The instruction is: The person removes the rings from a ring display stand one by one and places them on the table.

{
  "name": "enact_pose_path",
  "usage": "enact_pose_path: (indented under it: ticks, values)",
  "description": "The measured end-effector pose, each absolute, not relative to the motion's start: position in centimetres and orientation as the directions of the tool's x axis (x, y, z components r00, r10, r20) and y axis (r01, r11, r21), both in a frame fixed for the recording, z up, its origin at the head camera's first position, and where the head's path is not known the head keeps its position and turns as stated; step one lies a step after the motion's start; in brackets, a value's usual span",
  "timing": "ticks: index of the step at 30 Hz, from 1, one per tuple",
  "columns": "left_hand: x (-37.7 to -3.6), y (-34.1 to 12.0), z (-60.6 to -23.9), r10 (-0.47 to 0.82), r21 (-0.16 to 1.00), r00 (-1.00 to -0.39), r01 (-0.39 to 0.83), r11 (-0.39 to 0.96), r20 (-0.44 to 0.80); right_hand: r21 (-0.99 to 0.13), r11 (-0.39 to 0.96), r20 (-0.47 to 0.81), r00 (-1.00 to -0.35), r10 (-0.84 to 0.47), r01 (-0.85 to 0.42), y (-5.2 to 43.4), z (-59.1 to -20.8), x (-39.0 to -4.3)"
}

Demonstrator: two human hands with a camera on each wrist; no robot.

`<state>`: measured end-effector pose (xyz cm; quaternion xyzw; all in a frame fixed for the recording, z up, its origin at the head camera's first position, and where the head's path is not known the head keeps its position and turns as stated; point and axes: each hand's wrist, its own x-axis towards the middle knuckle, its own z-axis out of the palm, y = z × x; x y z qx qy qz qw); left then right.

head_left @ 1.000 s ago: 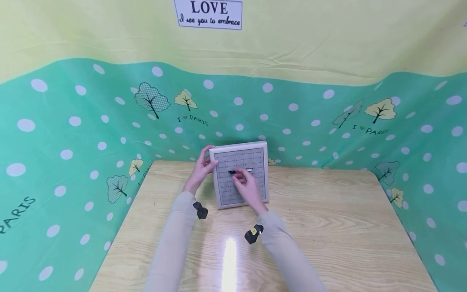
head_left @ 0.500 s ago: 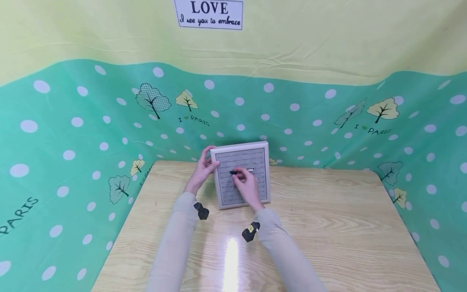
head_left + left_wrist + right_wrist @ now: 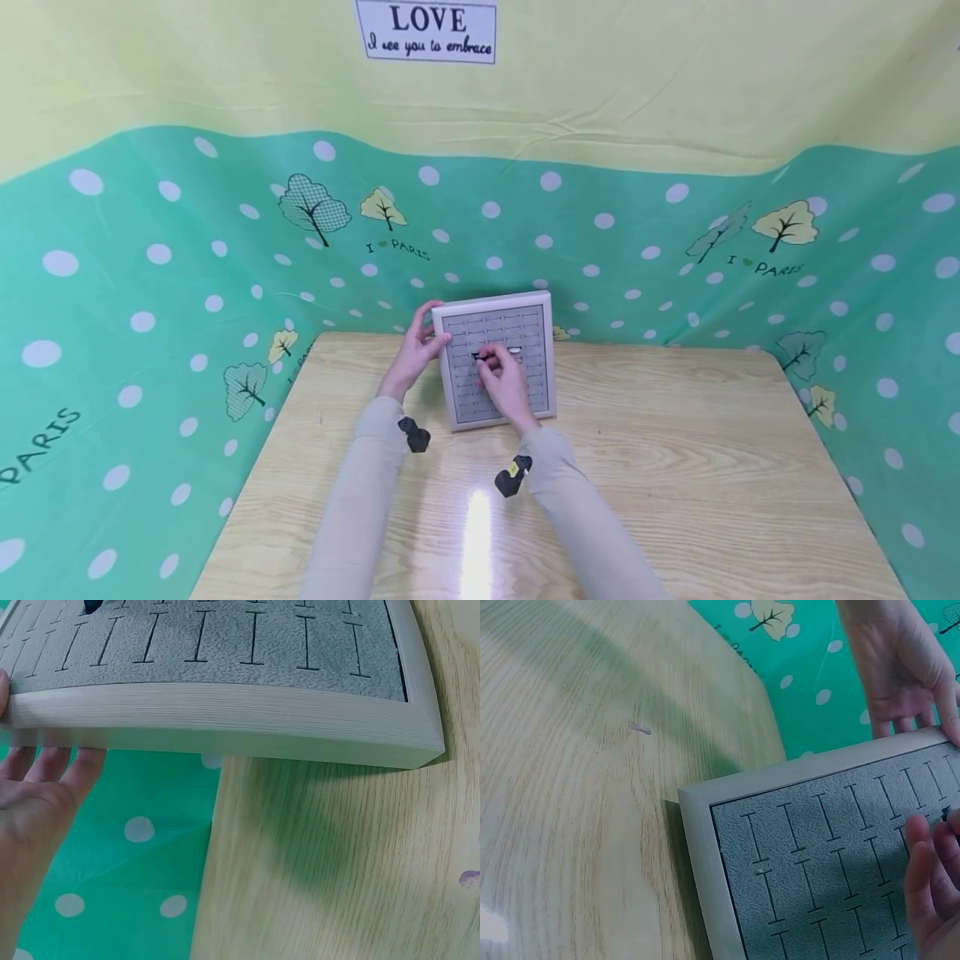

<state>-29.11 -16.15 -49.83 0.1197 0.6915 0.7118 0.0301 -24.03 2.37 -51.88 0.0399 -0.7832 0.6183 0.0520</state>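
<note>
Green polka-dot backdrop (image 3: 150,275) with trees wraps a light wooden table (image 3: 675,467); LOVE sign (image 3: 427,30) on the yellow upper wall. Grey slotted jewelry display tray (image 3: 517,325), pale frame, sits at the table's far edge. Left hand (image 3: 417,346) grasps the tray's left edge, fingers behind. Right hand (image 3: 504,379) rests on the foam, fingertips pinching a small dark item (image 3: 477,357) at a slot; item too small to identify.

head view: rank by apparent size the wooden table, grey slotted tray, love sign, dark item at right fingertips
1. wooden table
2. grey slotted tray and love sign: look alike; the sign is cropped, so unsure
3. dark item
</note>
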Motion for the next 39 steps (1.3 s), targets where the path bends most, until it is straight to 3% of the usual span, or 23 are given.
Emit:
enact_pose_path:
  ticks: [12, 20, 25, 33, 39]
  values:
    - [-28.9, -16.0, -49.5, 0.197, 0.994, -0.975, 0.097, -0.043, 0.103, -0.976, 0.181, 0.109, -0.992, -0.060, -0.118, 2.7, -51.8, -23.5]
    - [-28.9, -15.9, -49.5, 0.194, 0.993, -0.974, 0.107, -0.052, 0.115, -0.969, 0.168, 0.170, -0.982, -0.081, -0.182, 2.5, -52.0, -23.0]
    - [-28.9, -15.9, -49.5, 0.196, 0.992, -0.973, 0.117, -0.041, 0.123, -0.965, 0.177, 0.183, -0.981, -0.067, -0.192, 2.5, -52.1, -22.7]
    - [-29.1, -15.8, -49.7, 0.196, 0.993, -0.974, 0.109, -0.052, 0.117, -0.991, 0.033, 0.133, -0.991, -0.021, -0.133, 3.3, -51.9, -21.8]
    - [-29.0, -16.0, -49.6, 0.198, 0.994, -0.974, 0.098, -0.054, 0.107, -0.990, 0.032, 0.135, -0.991, 0.001, -0.135, 4.1, -50.1, -20.1]
